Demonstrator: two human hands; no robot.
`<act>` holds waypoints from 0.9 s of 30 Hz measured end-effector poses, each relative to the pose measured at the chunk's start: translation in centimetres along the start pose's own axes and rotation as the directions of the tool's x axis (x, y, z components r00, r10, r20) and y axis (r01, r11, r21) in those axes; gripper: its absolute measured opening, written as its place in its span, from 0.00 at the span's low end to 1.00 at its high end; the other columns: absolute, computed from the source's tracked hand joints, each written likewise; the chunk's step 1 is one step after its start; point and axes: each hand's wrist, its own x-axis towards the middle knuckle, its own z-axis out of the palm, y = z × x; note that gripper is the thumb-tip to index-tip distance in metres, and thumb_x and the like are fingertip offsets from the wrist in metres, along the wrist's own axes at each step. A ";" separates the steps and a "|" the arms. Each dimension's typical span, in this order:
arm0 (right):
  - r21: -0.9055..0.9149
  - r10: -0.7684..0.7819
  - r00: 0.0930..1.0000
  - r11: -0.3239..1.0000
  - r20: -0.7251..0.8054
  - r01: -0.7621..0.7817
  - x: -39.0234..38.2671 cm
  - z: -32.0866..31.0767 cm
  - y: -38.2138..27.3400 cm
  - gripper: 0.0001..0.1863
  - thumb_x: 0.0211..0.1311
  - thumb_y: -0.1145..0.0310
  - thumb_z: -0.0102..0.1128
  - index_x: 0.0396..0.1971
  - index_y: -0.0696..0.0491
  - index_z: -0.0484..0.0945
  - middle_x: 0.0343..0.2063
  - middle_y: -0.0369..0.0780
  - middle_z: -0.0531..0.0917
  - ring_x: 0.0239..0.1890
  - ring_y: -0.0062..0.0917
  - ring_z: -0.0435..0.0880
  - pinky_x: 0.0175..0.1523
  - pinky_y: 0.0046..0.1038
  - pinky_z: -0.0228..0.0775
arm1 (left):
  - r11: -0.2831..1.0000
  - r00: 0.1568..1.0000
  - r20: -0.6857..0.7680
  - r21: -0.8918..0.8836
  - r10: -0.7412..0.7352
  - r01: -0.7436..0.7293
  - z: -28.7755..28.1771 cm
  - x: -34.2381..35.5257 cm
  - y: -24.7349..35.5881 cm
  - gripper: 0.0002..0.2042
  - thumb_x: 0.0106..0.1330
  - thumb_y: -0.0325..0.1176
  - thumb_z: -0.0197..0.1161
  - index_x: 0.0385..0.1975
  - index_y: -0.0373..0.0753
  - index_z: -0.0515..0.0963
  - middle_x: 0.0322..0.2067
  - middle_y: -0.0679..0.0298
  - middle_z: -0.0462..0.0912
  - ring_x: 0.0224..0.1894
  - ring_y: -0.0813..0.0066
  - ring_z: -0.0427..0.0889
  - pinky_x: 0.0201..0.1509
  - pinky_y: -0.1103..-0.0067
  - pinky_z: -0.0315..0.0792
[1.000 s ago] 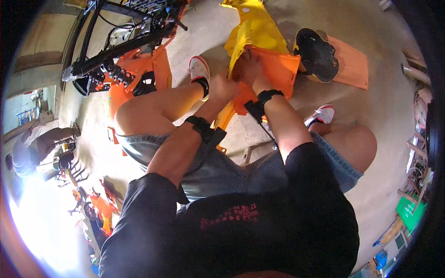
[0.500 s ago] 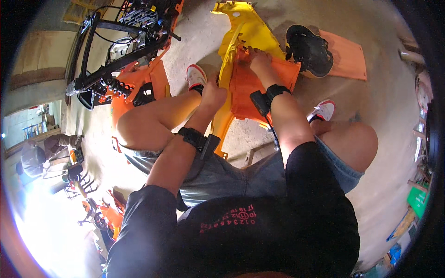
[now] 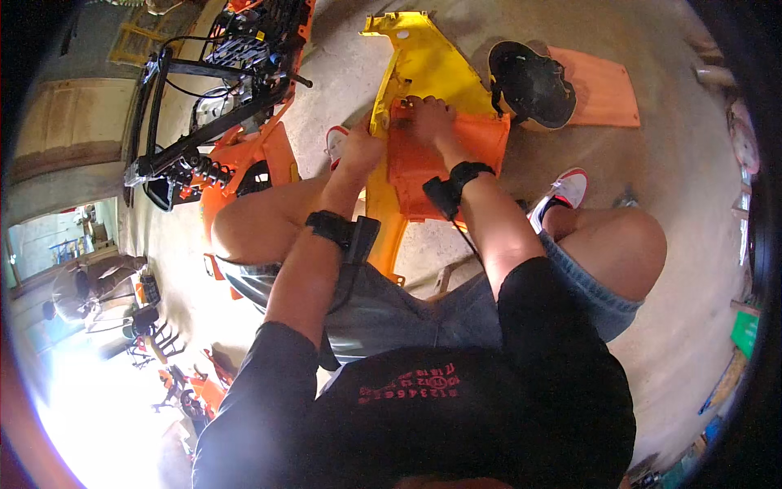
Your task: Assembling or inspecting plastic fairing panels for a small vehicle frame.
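Note:
A long yellow plastic body panel lies on the floor between my legs, its lower end reaching toward me. An orange plastic panel rests against its right side, overlapping part of it. My left hand is closed at the yellow panel's left edge, its fingertips partly hidden. Over the top edge of the orange panel, close to where the two panels meet, my right hand is curled with its knuckles up. What lies under those fingers is hidden.
A black-lined helmet lies upside down beside a flat orange panel at far right. At far left stands a black vehicle frame with coil springs and orange parts. Another person crouches by the bright doorway, near more orange parts.
My right hand has shifted left along the orange panel toward the yellow one. My left hand has moved slightly up and left. The whole view has shifted a little.

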 end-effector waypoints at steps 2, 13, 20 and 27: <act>0.006 -0.005 1.000 1.000 0.022 0.005 0.4 -0.1 1.4 0.35 0.55 0.41 0.57 0.61 0.41 0.67 0.53 0.46 0.74 0.59 0.43 0.69 0.60 0.52 0.57 | 0.992 0.997 -0.065 0.117 -0.046 0.054 0.6 -1.3 3.6 0.23 0.61 0.31 0.54 0.59 0.40 0.69 0.46 0.47 0.80 0.52 0.51 0.78 0.52 0.68 0.71; -0.003 0.110 0.994 0.994 0.016 -0.110 0.3 -0.9 2.9 0.42 0.49 0.33 0.58 0.63 0.39 0.64 0.54 0.45 0.74 0.60 0.40 0.68 0.59 0.49 0.56 | 0.992 0.999 -0.013 0.116 -0.037 0.038 0.7 -4.0 8.3 0.21 0.65 0.32 0.52 0.58 0.33 0.68 0.46 0.44 0.79 0.53 0.54 0.77 0.54 0.72 0.69; -0.079 0.165 0.985 0.983 -0.053 -0.169 -0.4 0.2 2.1 0.37 0.52 0.37 0.57 0.60 0.40 0.66 0.53 0.45 0.74 0.58 0.40 0.69 0.60 0.48 0.52 | 0.995 0.997 0.055 -0.089 -0.049 0.054 0.9 -3.3 6.0 0.22 0.65 0.30 0.52 0.58 0.31 0.68 0.45 0.48 0.80 0.49 0.68 0.78 0.51 0.77 0.69; -0.051 0.109 0.988 0.992 -0.109 -0.115 -0.4 0.9 2.8 0.35 0.53 0.41 0.59 0.59 0.41 0.67 0.53 0.45 0.74 0.58 0.42 0.68 0.59 0.49 0.52 | 0.949 0.997 0.068 -0.316 0.028 -0.005 1.9 -2.1 3.6 0.23 0.63 0.29 0.53 0.59 0.30 0.67 0.41 0.50 0.81 0.43 0.70 0.80 0.46 0.79 0.71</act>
